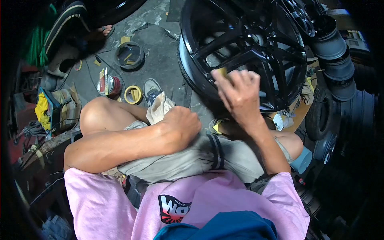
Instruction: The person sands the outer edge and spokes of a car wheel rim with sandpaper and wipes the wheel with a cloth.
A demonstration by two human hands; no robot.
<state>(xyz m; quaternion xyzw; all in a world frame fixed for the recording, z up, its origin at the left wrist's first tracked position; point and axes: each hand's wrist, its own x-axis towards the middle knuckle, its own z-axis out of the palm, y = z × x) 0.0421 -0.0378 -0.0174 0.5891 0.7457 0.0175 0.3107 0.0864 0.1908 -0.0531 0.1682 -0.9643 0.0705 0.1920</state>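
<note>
A glossy black spoked car wheel rim (256, 48) leans in front of me at the upper right. My right hand (240, 92) is at its lower spokes, with fingers bent round a small yellow piece of sandpaper (222, 72), mostly hidden by the fingers. Whether that piece touches the spoke is hard to tell. Over my lap, my left hand (182, 126) is closed in a fist on an off-white cloth (160, 108), which sticks out above the knuckles.
On the floor ahead stand a dark round tub (129, 56) with yellow strips, a tin can (110, 85) with a knife on top, and a yellow tape roll (133, 95). Stacked rims (340, 68) and a tire (319, 114) are at right. Another person's foot (106, 30) shows at upper left.
</note>
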